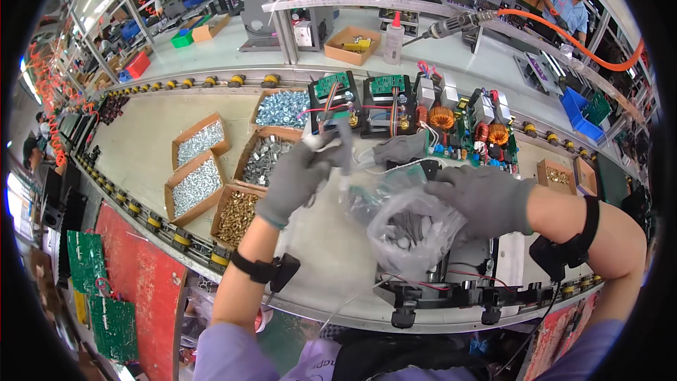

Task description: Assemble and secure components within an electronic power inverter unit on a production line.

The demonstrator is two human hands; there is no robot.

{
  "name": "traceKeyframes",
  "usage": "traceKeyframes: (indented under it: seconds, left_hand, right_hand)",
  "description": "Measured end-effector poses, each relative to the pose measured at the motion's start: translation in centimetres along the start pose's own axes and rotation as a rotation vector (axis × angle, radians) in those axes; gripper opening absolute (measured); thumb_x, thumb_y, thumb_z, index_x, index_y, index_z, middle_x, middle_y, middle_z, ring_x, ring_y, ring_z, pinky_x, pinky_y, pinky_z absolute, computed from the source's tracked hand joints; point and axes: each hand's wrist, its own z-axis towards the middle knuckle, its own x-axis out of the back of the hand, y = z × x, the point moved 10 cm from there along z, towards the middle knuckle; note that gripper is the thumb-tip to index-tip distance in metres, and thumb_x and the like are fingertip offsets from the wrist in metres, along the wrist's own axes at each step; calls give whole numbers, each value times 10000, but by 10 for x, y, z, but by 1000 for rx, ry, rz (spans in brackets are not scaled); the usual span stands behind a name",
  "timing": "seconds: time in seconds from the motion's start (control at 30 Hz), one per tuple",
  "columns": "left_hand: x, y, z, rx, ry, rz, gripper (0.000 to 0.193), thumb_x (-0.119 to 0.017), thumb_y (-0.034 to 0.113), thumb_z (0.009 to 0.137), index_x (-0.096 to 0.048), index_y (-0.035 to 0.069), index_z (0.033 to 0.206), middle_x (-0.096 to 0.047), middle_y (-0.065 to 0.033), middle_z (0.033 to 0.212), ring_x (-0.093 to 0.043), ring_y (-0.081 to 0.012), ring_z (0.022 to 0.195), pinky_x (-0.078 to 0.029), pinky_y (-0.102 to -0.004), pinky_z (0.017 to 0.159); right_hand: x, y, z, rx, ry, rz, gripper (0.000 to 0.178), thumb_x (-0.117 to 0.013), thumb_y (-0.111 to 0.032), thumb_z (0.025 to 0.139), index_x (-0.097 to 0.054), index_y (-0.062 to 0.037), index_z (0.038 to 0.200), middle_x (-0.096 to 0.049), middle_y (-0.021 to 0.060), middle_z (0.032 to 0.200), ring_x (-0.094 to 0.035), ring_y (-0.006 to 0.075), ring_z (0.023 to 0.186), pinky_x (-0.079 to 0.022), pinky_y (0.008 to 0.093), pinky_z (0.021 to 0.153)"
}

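Observation:
My left hand (297, 178), in a grey glove, is raised beside the parts boxes. Its fingers pinch a thin grey strip (344, 147), smeared by motion, its kind unclear. My right hand (483, 201), also gloved, grips the rim of a clear plastic bag (386, 238). Inside the bag lie grey pieces (412, 229) whose shape I cannot make out. Just beyond the bag is a grey glove-like shape (398, 148); whether it is worn cannot be seen. Circuit boards with copper coils (442, 118) and black modules with green boards (386, 85) stand behind it.
Cardboard boxes of silver screws (201, 142), brass parts (238, 217) and metal clips (266, 161) stand at left. A black frame with wires (451, 295) lies along the near edge. Beyond are a red-capped bottle (393, 41), an electric screwdriver (451, 26) and a blue bin (584, 116).

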Motion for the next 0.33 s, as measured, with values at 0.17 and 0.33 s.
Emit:
traceKeyframes:
  seconds: [0.17, 0.33]
  left_hand:
    - [-67, -6, 50, -23, -64, 707, 648, -691, 335, 828, -493, 136, 1412, -608, -180, 1237, -649, -289, 1041, -509, -395, 889]
    - [-98, -63, 81, 182, -409, 898, 815, -732, 453, 783, -415, 167, 1477, -425, -192, 1455, -475, -319, 1306, -473, -397, 992]
  right_hand:
    - [-18, -26, 49, 111, -92, -54, 884, -765, -322, 759, -320, -170, 1508, -521, 166, 1328, -619, 347, 1108, -524, 427, 881]
    - [-55, -27, 69, 272, -238, -232, 583, -624, -220, 859, -480, -264, 1422, -608, 171, 1234, -670, 328, 1016, -549, 414, 818]
